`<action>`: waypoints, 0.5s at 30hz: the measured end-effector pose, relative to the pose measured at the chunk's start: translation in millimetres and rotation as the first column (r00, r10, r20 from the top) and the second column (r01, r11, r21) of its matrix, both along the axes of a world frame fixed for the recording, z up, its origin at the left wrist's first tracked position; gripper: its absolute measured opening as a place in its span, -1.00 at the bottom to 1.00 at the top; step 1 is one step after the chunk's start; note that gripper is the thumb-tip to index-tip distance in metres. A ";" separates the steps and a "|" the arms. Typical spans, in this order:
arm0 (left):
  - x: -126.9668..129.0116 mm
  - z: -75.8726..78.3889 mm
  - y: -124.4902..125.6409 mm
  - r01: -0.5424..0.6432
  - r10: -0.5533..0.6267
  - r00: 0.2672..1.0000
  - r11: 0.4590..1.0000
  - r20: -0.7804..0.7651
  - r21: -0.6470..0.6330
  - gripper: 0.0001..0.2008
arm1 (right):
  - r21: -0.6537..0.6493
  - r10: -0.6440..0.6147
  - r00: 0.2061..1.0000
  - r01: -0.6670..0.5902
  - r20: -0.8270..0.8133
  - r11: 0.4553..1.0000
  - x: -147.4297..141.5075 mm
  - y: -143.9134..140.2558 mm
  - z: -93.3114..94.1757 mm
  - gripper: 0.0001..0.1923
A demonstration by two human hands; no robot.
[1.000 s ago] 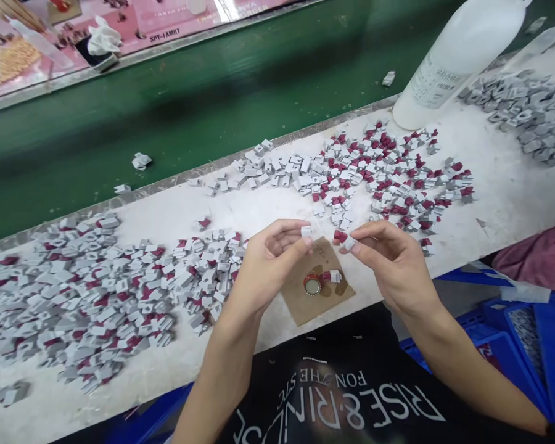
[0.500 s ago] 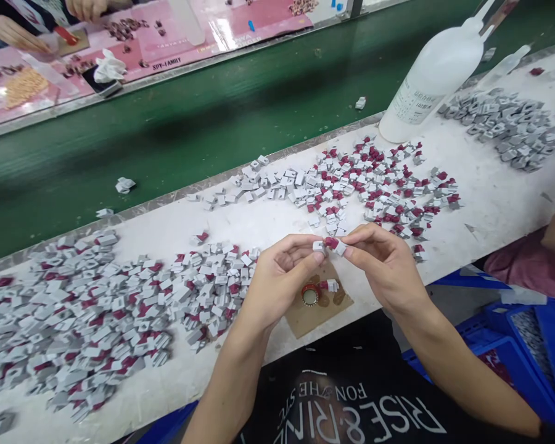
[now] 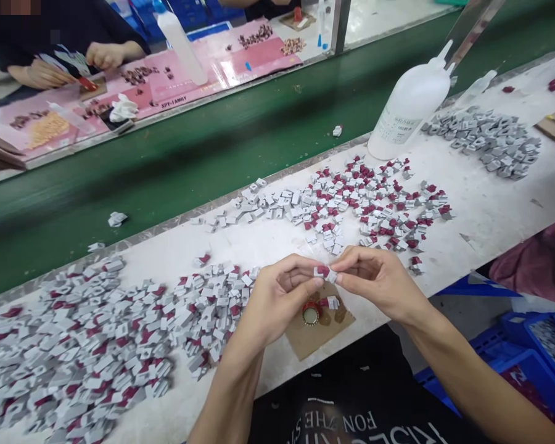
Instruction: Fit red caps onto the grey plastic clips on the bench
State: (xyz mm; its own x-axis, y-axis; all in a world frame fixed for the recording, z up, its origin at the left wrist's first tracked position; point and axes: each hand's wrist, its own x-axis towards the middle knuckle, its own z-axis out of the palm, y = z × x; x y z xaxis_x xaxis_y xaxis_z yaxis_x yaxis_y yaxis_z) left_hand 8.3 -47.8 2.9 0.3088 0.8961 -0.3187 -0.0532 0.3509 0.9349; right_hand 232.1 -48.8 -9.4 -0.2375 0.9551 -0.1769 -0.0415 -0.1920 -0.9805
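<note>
My left hand [image 3: 277, 302] and my right hand [image 3: 379, 280] meet above a brown cardboard square [image 3: 321, 324]. Their fingertips pinch one small grey-and-maroon piece [image 3: 324, 272] between them, pressed together. On the cardboard lie a red bottle cap [image 3: 311, 313] and another small piece [image 3: 332, 302]. A big heap of joined grey-and-maroon pieces [image 3: 97, 357] spreads to the left of my left hand. Loose grey and maroon pieces [image 3: 351, 200] are scattered beyond my hands.
A white squeeze bottle [image 3: 409, 105] stands at the back right beside a pile of grey pieces [image 3: 485, 139]. A green conveyor belt [image 3: 189, 142] runs behind the white bench [image 3: 490, 209]. Another person's hands [image 3: 69, 65] work at a pink table beyond. Blue crates [image 3: 531, 345] sit lower right.
My hands came together: the grey piece in the left and the maroon-tipped piece in the right now touch as one. The view has tilted up, showing the far table.
</note>
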 end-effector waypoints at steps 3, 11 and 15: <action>-0.1 5.1 6.4 0.030 -0.028 0.999 0.998 -0.043 0.051 -0.86 | 0.017 -0.016 1.000 0.016 0.007 1.000 2.6 3.5 -1.8 -0.70; 1.1 16.9 52.9 0.243 -0.169 0.932 0.948 -0.321 0.207 -0.82 | 0.038 -0.090 0.996 0.091 -0.022 0.995 5.0 13.8 -8.5 -0.73; -1.2 11.4 115.2 0.120 0.088 0.833 0.935 -0.547 0.333 -0.93 | 0.063 -0.188 0.981 0.185 0.051 0.981 8.9 19.7 -3.9 -0.69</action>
State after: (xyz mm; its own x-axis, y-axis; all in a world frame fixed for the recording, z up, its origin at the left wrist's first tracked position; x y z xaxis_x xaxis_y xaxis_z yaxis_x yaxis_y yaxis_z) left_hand 7.1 67.4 14.3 0.1923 0.9746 -0.1148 0.5034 0.0024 0.8640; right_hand 240.9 -29.2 -13.4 -0.0455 0.9907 -0.1286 -0.0152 -0.1294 -0.9915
